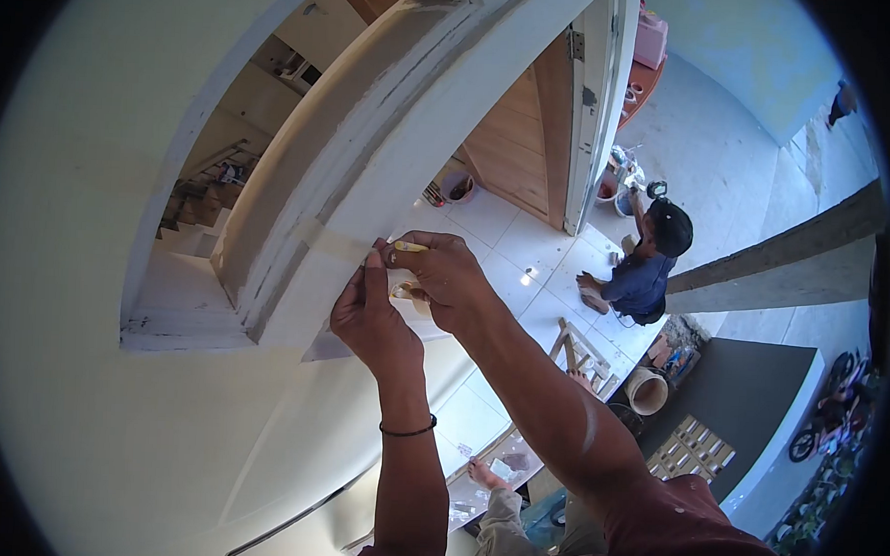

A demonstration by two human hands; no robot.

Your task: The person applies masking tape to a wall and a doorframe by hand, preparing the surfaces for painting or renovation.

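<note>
My right hand (447, 278) is closed around a short yellow handle (410, 246), its fingers bent close to the white frame of the doorway (344, 225). Right beside it, my left hand (373, 320) has thumb and fingers pinched together, with the fingertips meeting those of the right hand. What the left fingers hold is too small to make out. Below the right hand, a pale container (402, 294) shows partly behind the fingers. A dark bracelet (408, 430) circles my left wrist.
A person (647, 261) crouches on the tiled floor (524, 246) below, near buckets (624, 200). A wooden door (524, 134) stands ajar. My bare foot (487, 474) rests on a paint-spotted plank (519, 461). A wooden stool-like frame (584, 356) and a round bucket (647, 391) stand lower right.
</note>
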